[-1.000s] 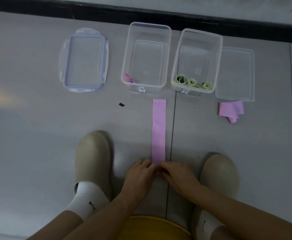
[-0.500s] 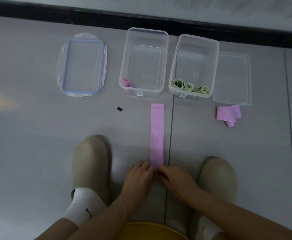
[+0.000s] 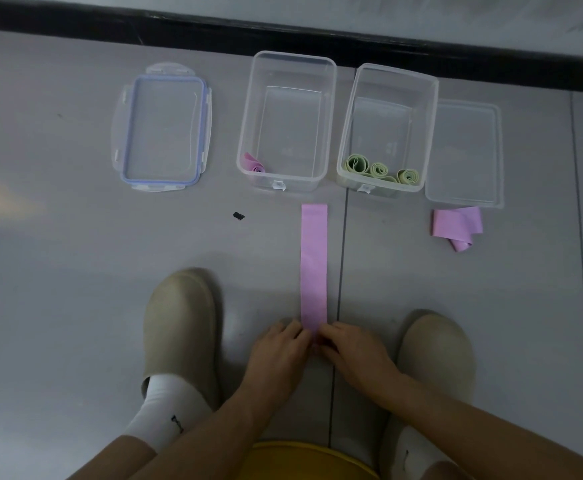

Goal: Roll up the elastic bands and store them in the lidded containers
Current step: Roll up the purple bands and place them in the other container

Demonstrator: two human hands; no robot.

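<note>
A pink elastic band lies flat and straight on the grey floor, running away from me. My left hand and my right hand pinch its near end from either side, fingers curled over it. Behind it stand two clear containers: the left one holds one rolled pink band, the right one holds three rolled green bands. A second pink band lies crumpled on the floor at the right.
A clear lid with a blue seal lies left of the containers. A plain clear lid lies right of them. A small black speck is on the floor. My two beige shoes flank my hands. A black skirting strip runs behind.
Both hands stay at the near end of the pink band, working it. The camera view has shifted slightly; the band and containers have not moved.
</note>
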